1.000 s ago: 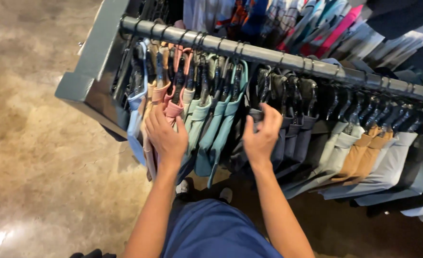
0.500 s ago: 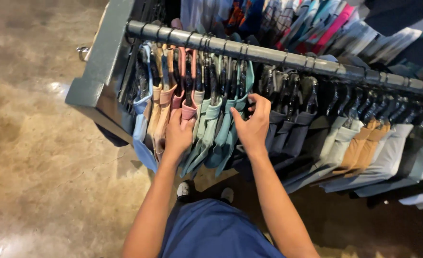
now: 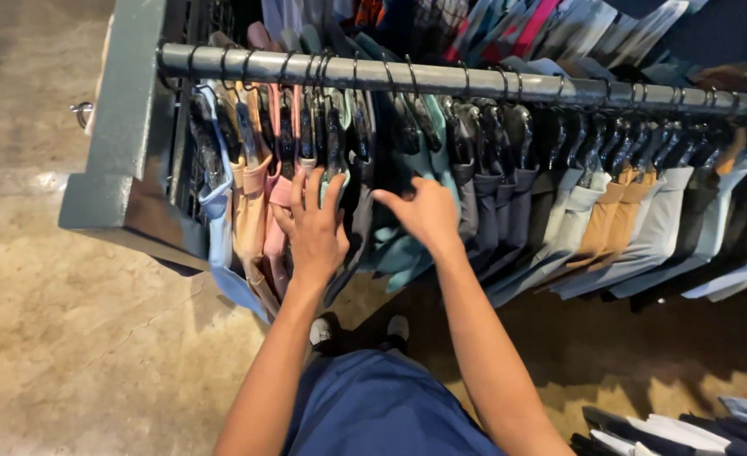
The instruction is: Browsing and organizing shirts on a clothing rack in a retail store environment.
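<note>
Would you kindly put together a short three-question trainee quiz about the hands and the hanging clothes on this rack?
1. True or false: the left hand lies flat on the pink and peach folded garments.
2. Which hand touches the teal hanging garments?
3. Multiple choice: the garments hang from A) a grey metal rail, B) a wooden shelf, C) a rope.

Key: 1 true; 2 the right hand; 3 A.

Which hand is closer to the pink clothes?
The left hand. Its fingers rest right on the pink clothes near the rack's end. The right hand is farther along the rail, among the teal clothes, apart from the pink ones.
</note>
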